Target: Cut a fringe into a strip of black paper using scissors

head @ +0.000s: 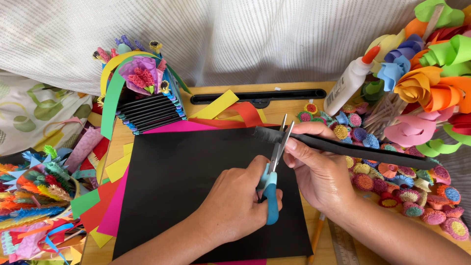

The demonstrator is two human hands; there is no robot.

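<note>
The left hand [235, 198] clenched blue-handled scissors [273, 169], blades parted around the folded black paper strip [343, 147], which the right hand [319, 169] pinched taut above the table's black sheet [186, 191].

My way is open over the black paper sheet [186, 196]; paper flowers [422, 88], a glue bottle [347, 87] and a paper basket [142, 103] crowd the edges.
</note>
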